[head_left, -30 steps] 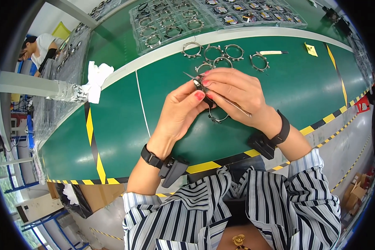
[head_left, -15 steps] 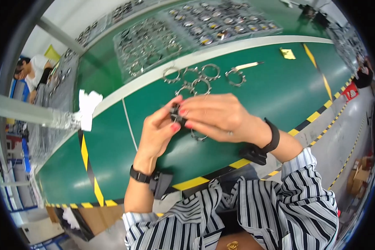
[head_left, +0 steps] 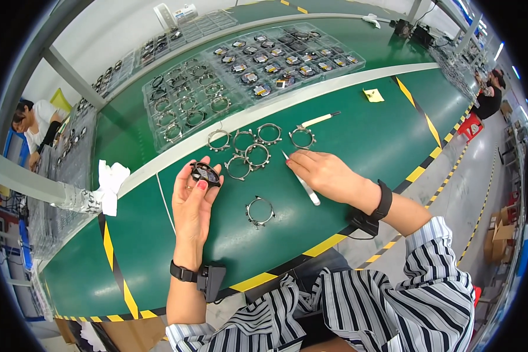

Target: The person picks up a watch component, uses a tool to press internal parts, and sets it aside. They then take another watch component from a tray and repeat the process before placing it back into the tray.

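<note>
My left hand (head_left: 192,202) is closed around a dark round watch case (head_left: 206,174), thumb over its near rim, with its inner parts facing up. To the right, my right hand (head_left: 325,179) has its fingers pinched on slim silver tweezers (head_left: 309,191); the pointed end shows beyond the fingers. Between the hands, a thin metal watch ring (head_left: 260,223) with lugs lies alone on the green mat. Farther off, a cluster of several similar rings (head_left: 257,165) lies on the mat, and another ring (head_left: 302,147) rests beside a white pen-like tool (head_left: 318,120).
Beyond a pale dividing strip (head_left: 240,117) stand a clear tray of rings (head_left: 188,104) and a tray of watch modules (head_left: 287,60). A yellow note (head_left: 373,95) sticks to the green bench (head_left: 217,252). At left, a post wrapped in white (head_left: 108,188) juts in; co-workers sit at both sides.
My hands have come apart. The left carries the watch case leftward, while the right has left it and moved right onto the tweezers. The view has shifted.
</note>
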A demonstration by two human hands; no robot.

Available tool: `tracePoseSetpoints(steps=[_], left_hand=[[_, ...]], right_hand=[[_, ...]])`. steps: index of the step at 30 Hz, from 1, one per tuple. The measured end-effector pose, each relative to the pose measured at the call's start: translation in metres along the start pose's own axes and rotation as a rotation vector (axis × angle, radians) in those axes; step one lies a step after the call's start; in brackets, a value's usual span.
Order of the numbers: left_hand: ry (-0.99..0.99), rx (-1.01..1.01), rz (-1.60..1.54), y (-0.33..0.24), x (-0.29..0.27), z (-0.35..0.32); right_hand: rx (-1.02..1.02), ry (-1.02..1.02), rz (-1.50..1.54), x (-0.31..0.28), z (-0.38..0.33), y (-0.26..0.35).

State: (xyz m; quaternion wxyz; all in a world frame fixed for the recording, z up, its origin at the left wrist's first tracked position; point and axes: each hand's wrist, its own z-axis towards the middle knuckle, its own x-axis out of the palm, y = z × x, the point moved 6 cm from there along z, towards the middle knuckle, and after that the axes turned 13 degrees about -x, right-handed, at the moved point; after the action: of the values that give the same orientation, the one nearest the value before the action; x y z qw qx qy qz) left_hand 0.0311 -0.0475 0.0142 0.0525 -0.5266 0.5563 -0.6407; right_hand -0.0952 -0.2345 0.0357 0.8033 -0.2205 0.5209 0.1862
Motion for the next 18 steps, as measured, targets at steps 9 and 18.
tracePoseSetpoints(steps=[9,18], left_hand=[[0.094,0.298,0.477,0.005,0.022,-0.015],[0.173,0.255,0.508,0.004,0.026,-0.014]], right_hand=[[0.312,-0.327,0.934,-0.001,0.082,0.008],[0.160,-0.358,0.774,0.004,0.078,0.016]])
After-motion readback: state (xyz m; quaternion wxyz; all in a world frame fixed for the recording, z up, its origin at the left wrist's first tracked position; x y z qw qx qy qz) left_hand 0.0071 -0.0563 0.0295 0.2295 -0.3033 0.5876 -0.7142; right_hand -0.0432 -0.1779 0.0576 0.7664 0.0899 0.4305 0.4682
